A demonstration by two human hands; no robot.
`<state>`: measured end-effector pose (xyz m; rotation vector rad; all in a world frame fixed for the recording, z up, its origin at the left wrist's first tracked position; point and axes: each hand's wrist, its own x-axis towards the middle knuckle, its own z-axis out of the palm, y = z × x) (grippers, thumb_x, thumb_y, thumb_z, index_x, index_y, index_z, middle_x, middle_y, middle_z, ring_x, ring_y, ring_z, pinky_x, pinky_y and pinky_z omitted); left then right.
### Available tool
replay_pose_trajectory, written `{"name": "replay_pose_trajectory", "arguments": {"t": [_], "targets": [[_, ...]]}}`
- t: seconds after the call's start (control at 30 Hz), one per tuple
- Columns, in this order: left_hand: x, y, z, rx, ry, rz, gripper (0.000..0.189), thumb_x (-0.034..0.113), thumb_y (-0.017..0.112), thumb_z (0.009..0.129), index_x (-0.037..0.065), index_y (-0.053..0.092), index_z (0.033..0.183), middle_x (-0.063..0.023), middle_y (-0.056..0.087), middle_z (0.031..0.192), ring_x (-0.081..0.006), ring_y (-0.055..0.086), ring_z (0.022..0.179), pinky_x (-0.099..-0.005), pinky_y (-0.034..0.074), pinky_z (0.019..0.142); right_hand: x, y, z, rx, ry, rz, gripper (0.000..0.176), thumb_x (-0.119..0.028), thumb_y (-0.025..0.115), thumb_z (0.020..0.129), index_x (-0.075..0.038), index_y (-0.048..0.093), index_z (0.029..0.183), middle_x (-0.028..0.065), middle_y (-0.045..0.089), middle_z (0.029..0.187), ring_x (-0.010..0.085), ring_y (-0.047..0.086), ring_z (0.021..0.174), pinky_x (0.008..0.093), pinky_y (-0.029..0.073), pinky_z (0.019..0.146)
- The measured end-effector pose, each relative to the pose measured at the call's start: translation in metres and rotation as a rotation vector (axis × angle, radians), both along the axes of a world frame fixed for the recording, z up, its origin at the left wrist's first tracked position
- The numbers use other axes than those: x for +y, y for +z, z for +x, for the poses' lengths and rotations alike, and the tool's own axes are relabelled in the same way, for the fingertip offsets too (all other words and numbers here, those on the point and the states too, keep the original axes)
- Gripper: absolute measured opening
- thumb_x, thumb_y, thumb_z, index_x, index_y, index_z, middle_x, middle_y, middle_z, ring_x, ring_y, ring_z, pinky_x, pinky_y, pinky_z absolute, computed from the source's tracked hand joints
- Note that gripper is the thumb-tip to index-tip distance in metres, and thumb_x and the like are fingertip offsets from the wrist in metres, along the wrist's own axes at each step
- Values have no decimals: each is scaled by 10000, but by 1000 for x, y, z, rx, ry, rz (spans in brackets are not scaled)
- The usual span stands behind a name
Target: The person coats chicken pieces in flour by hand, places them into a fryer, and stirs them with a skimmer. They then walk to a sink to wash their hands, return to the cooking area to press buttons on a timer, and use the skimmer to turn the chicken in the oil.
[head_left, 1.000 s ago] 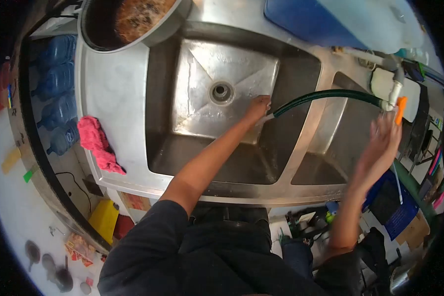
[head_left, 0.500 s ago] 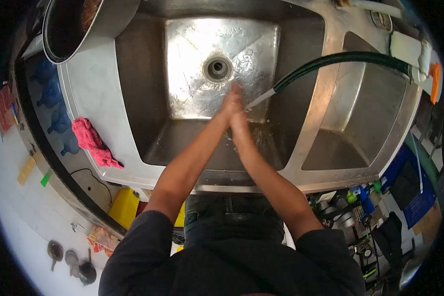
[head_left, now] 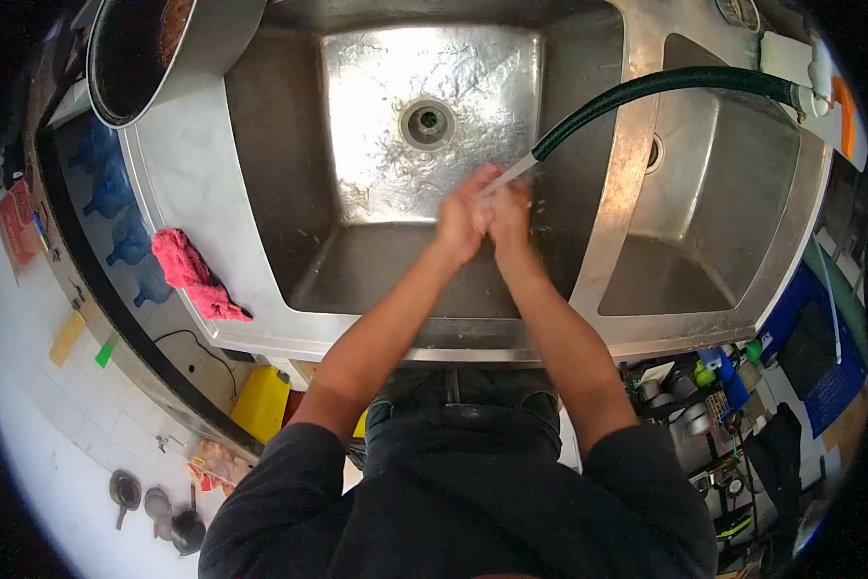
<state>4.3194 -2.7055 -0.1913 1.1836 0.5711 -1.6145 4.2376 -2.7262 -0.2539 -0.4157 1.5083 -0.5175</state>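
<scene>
Left hand (head_left: 463, 230) and right hand (head_left: 509, 212): close beside each other over the near part of the large basin (head_left: 279, 174), loosely curled, palms turned roughly inward. Fingers blurred; cannot tell whether they are spread or pressed together, or whether the two hands touch.

Water stream (head_left: 513, 175): meets both hands at the fingers, slanting down to them from the upper right. Small drops near the right hand.

Green hose (head_left: 646, 87): open end just beyond the right hand and to its right, apart from the fingers. The hose arches from there over the divider (head_left: 627, 183) and the small basin (head_left: 680, 261), well to the right of the right hand, and joins a white fitting (head_left: 812, 96). Orange piece (head_left: 845, 118) beside the fitting.

Drain (head_left: 427, 124): beyond the left hand and slightly to its left, in the wet, shiny basin floor.

Pink cloth (head_left: 194, 278): well left of the left hand, crumpled on the metal tabletop (head_left: 188, 179), near its outer edge.

Large pot (head_left: 202, 58): farther off, beyond and left of the left hand, at the tabletop's far left; brown contents partly visible inside.
</scene>
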Motion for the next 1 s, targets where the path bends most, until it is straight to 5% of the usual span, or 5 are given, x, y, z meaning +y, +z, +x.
{"name": "replay_pose_trajectory", "arguments": {"t": [0.1, 0.23, 0.53, 0.73, 1.0], "targets": [[-2, 21, 12, 182, 473, -82, 560, 348, 344, 1066, 34, 355, 1529, -130, 542, 1441, -278, 480, 1351, -397, 389, 1116, -10, 40, 17, -133, -1, 154, 81, -39, 670, 927, -50, 688, 1005, 46, 675, 917, 136, 646, 767, 286, 539, 652], [0, 32, -18, -533, -741, -66, 567, 313, 376, 1050, 23, 334, 1536, -195, 373, 1572, -347, 307, 1478, -397, 213, 1221, -44, -20, -8, 87, 65, 64, 89, -118, 636, 966, -44, 644, 1014, 90, 691, 974, 151, 640, 779, 299, 542, 636], [19, 32, 30, -1830, -1797, -763, 665, 225, 540, 931, 23, 340, 1532, -202, 340, 1576, -367, 220, 1510, -485, 158, 1241, -46, 26, -14, -737, -62, 152, 471, -239, 508, 1028, 86, 438, 1360, 280, 572, 1327, 343, 592, 1218, 428, 497, 1021], [35, 23, 25, -1801, -1856, -721, 525, 194, 431, 976, 25, 434, 1473, -213, 354, 1563, -373, 258, 1493, -505, 95, 1249, -40, 60, -1, -377, 395, -226, 326, -31, 571, 963, 98, 524, 1258, 246, 677, 1145, 314, 668, 1086, 408, 537, 962], [23, 47, 21, -1794, -1998, -619, 502, 231, 431, 984, 2, 484, 1427, -210, 399, 1533, -411, 249, 1490, -541, 75, 1241, -46, 80, 15, -355, 131, -24, 304, -199, 544, 1040, 90, 601, 1113, 224, 708, 1002, 306, 711, 934, 397, 590, 826]]}}
